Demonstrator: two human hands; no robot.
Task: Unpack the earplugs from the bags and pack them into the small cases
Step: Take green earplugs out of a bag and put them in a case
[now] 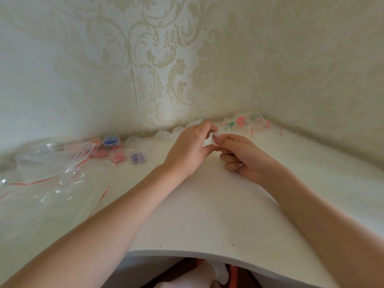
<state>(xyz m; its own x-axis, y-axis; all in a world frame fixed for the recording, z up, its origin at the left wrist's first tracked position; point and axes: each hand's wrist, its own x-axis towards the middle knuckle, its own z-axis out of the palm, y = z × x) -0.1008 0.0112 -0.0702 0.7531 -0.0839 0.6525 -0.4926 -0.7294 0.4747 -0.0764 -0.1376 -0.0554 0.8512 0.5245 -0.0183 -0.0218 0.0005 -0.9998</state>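
Empty clear bags [47, 163] are strewn at the left of the white table [207, 204], with filled small cases [112, 140] beyond. At centre, a clear case [208, 141] is pinched between the left hand [190, 146] and right hand [241, 156]. Bagged earplugs [247, 121] lie in the far right corner.

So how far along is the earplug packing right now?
Done: several small filled cases sit at the left beside emptied clear zip bags. In hand: left hand and right hand together hold one small clear case. Left: bagged colourful earplugs and empty clear cases along the wall.
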